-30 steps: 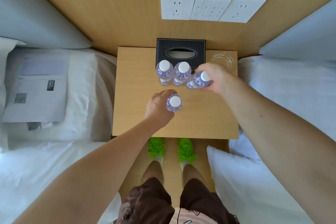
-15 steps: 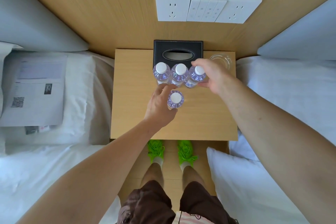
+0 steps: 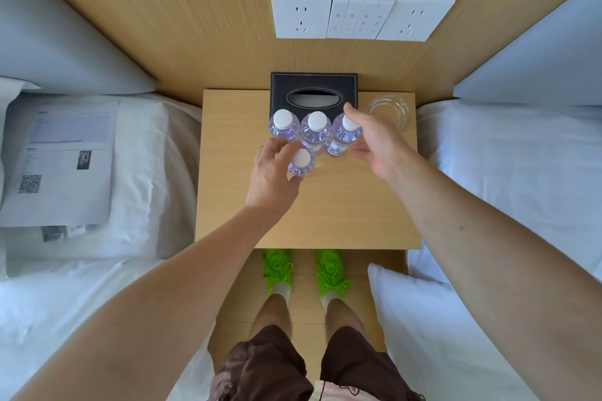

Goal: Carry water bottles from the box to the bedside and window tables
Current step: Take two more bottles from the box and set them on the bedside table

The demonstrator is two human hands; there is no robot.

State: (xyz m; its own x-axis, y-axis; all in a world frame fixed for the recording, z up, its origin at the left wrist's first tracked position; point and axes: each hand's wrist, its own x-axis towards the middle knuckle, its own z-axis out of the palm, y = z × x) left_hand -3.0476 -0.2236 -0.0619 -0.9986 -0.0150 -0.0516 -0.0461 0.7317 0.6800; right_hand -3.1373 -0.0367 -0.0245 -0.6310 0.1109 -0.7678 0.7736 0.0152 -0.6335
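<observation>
Four water bottles are seen on the bedside table point(image 3: 342, 212), all upright, white caps up. Three are lined in a row at the table's 12 o'clock edge, just in front of the black tissue box point(image 3: 313, 88): the left bottle point(image 3: 283, 125), the middle bottle point(image 3: 315, 132) and the right bottle point(image 3: 342, 137), shoulder to shoulder and apparently touching. The fourth bottle point(image 3: 301, 163) is set at 6 o'clock of the middle one, just beside the row.

The fourth bottle is held by the left hand point(image 3: 272, 177), reaching in from 7 o'clock; its fingers are curled round the bottle's left side, the thumb below, so a grasp is read there. The right hand point(image 3: 374, 143) is brought in from 4 o'clock, at the right bottle. Its fingers are spread and fairly straight, one fingertip above the cap near the tissue box, the thumb low beside the label; the bottle is bracketed, not clasped, and the grip looks let go.

A clear glass dish point(image 3: 389, 109) is found at 3 o'clock of the tissue box, at the table's far right corner. On the wood wall at 12 o'clock a white socket-and-switch panel point(image 3: 361, 16) is mounted. White beds flank the table; printed papers point(image 3: 62, 159) lie on the one at 9 o'clock. Green shoes point(image 3: 306, 270) are seen on the floor at 6 o'clock.
</observation>
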